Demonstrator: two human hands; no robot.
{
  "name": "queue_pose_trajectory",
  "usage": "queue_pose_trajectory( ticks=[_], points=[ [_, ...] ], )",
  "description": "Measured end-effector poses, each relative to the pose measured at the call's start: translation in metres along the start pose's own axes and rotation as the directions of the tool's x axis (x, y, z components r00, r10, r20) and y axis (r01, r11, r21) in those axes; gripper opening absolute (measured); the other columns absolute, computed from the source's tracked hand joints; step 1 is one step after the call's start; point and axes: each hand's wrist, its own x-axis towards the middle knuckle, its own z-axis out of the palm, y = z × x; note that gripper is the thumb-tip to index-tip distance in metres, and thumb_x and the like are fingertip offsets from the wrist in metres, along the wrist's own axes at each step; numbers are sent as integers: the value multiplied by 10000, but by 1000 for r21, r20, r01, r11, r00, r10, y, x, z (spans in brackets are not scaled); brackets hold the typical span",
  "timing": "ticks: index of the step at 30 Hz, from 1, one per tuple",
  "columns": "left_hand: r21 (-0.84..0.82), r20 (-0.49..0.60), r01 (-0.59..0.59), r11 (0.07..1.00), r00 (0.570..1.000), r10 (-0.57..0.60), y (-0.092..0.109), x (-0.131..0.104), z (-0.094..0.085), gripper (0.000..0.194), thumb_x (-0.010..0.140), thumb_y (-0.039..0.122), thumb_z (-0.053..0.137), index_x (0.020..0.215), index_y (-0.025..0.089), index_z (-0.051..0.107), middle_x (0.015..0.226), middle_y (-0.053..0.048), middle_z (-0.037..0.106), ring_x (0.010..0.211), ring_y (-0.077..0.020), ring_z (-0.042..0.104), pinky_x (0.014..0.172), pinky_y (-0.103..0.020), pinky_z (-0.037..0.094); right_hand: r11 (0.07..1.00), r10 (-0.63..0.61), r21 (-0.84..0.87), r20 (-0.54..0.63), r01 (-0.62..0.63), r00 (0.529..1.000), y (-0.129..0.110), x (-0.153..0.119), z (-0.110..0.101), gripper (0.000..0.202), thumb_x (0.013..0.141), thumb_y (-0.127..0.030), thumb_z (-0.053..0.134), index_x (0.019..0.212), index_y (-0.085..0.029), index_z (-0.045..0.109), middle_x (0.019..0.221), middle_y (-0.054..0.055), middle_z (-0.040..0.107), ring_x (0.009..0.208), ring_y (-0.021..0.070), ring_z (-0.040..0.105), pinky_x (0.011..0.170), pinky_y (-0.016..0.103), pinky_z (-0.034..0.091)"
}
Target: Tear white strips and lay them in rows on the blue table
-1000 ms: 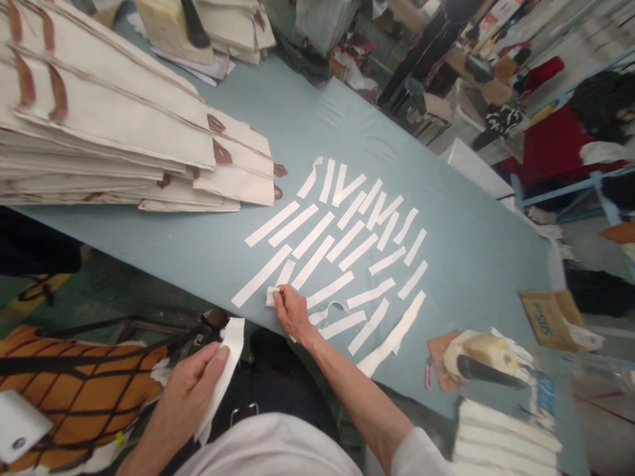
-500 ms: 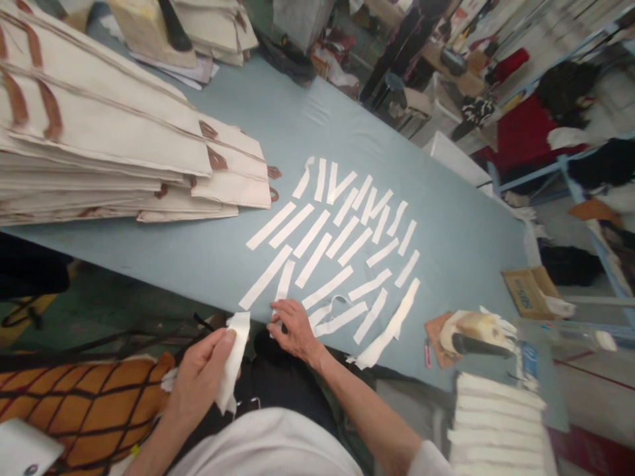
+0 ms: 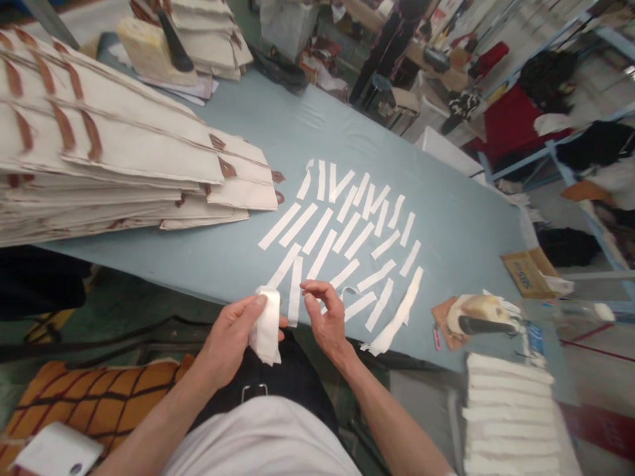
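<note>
My left hand [image 3: 231, 337] grips a folded white fabric strip [image 3: 268, 324] in front of the table's near edge, thumb on top. Just to its right, my right hand [image 3: 327, 317] hovers by the edge, fingers curled and thumb slightly apart from the index finger, with nothing visible between them. Between the hands a short white strip [image 3: 295, 291] lies on the table, its lower end at the edge. Several similar short strips [image 3: 317, 231] are spread in rough rows over the blue-green tabletop [image 3: 446, 231]. A longer cream strip [image 3: 399, 317] lies right of my right hand.
Stacked cream fabric panels with brown straps [image 3: 143, 145] fill the left of the table. At the right sit a dark-handled block [image 3: 483, 317], a cardboard box [image 3: 526, 272] and a pile of cream pieces [image 3: 510, 416]. A person [image 3: 391, 46] stands in the background.
My right hand has lifted off the strip at the table edge and shifted right. My left hand has moved right and up with the folded fabric. The view has shifted slightly.
</note>
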Motion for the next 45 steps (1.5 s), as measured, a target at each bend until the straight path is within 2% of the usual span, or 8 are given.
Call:
queue_pose_trajectory(
  ticks=[5, 9, 17, 21, 24, 31, 36, 45],
  points=[
    [-94, 89, 23, 995, 996, -14, 19, -5, 1, 485, 621, 526, 913, 861, 135, 753, 715, -60, 793, 573, -183, 695, 546, -264, 604, 929, -364, -7, 154, 369, 919, -76, 2, -10, 236, 922, -191, 652, 1138, -275, 611, 1077, 70, 761, 1027, 222, 729, 881, 384, 597],
    [-203, 129, -8, 979, 991, 35, 29, -9, -4, 327, 666, 376, 921, 818, 122, 781, 735, -38, 785, 620, -130, 663, 577, -185, 577, 864, -464, -76, 261, 497, 846, -99, 0, -10, 312, 905, -214, 668, 1197, -286, 585, 1130, 91, 760, 1041, 229, 732, 898, 402, 603],
    [-269, 169, 14, 963, 985, 33, 39, -18, -11, 167, 800, 234, 834, 930, 131, 822, 855, -50, 810, 725, -147, 705, 654, -193, 616, 797, -478, -249, 299, 551, 826, -89, -3, 1, 287, 873, -180, 674, 1135, -263, 591, 1192, 106, 742, 1139, 265, 674, 977, 469, 571],
    [-304, 182, 21, 953, 983, 37, 39, -16, -14, 178, 782, 229, 862, 922, 128, 819, 907, -41, 817, 767, -136, 722, 738, -178, 628, 800, -470, -257, 294, 542, 832, -89, -1, 5, 249, 888, -178, 655, 1111, -280, 608, 1183, 87, 741, 1125, 260, 669, 976, 478, 565],
    [-297, 179, -1, 955, 982, 57, 40, -15, -14, 238, 738, 276, 911, 905, 136, 815, 872, -24, 808, 728, -135, 707, 672, -181, 623, 819, -443, -258, 286, 513, 850, -88, -1, 9, 208, 890, -175, 647, 1073, -274, 627, 1185, 88, 742, 1118, 265, 664, 983, 487, 548],
    [-204, 169, -21, 979, 984, 57, 34, -7, -15, 353, 731, 428, 905, 904, 141, 795, 791, -45, 801, 634, -166, 688, 575, -232, 583, 929, -298, -187, 137, 320, 945, -86, -3, 22, 127, 934, -134, 612, 904, -253, 643, 1054, 62, 756, 1001, 215, 696, 914, 414, 548],
    [-135, 227, 24, 991, 974, 8, 26, -1, -19, 439, 785, 557, 833, 928, 144, 796, 847, -83, 817, 703, -209, 731, 667, -276, 601, 981, -145, -122, 57, 151, 988, -83, 0, 25, 144, 958, -154, 599, 845, -237, 629, 867, 20, 720, 849, 185, 680, 807, 350, 528],
    [-147, 355, 88, 985, 935, -30, 32, -6, -15, 479, 755, 347, 893, 1191, 213, 747, 935, -33, 788, 755, -163, 684, 678, -221, 568, 887, -382, -246, 80, 390, 921, -71, 4, 27, 140, 987, -173, 606, 875, -257, 622, 792, 21, 704, 925, 224, 678, 904, 427, 523]
  ],
)
